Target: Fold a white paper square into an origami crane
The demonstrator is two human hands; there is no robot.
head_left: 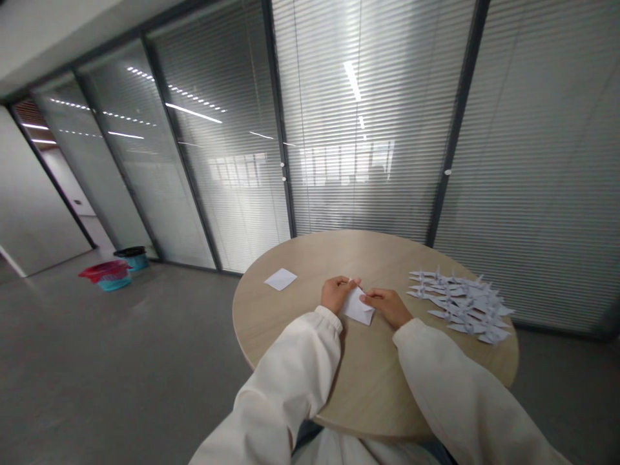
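Observation:
Between both hands is a white sheet of folded paper (358, 311), held just over the near middle of the round table. My left hand (338, 294) grips its left and upper edge, the thumb lying across the top corner. At the right edge, my right hand (387, 305) pinches a folded flap with thumb and forefinger. Part of the paper's upper side is hidden by the fingers. Farther left lies a small stack or sheet of white square paper (281, 279), apart from both hands. Several folded white paper cranes (465, 303) stand in close rows to the right.
The round wooden table (368, 381) stands close to a glass partition with blinds (368, 194). On the grey floor at the far left are a bin with a red liner (107, 274) and a bin with a black liner (133, 257).

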